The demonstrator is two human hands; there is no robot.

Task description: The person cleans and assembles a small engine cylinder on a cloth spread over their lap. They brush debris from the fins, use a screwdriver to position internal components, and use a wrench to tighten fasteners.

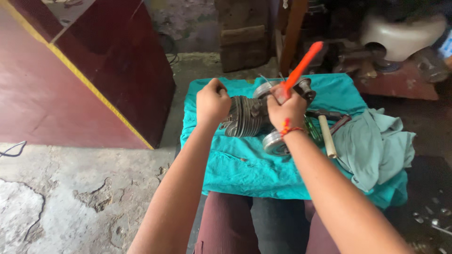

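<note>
A grey finned metal engine part [247, 116] with round flywheel discs [275, 141] lies on a teal cloth [245, 164] draped over a low stand. My left hand [212, 102] is closed in a fist against the part's left upper side. My right hand [286, 109] grips an orange-handled tool [301, 66] that points up and to the right, its tip hidden behind the hand at the engine part. A red thread bracelet circles my right wrist.
A wooden-handled hammer [326, 134] and a green-handled tool [313, 129] lie to the right on the cloth, beside a crumpled pale green rag [376, 146]. A dark red cabinet [94, 70] stands at left. Cracked concrete floor [70, 188] lies below; clutter fills the back right.
</note>
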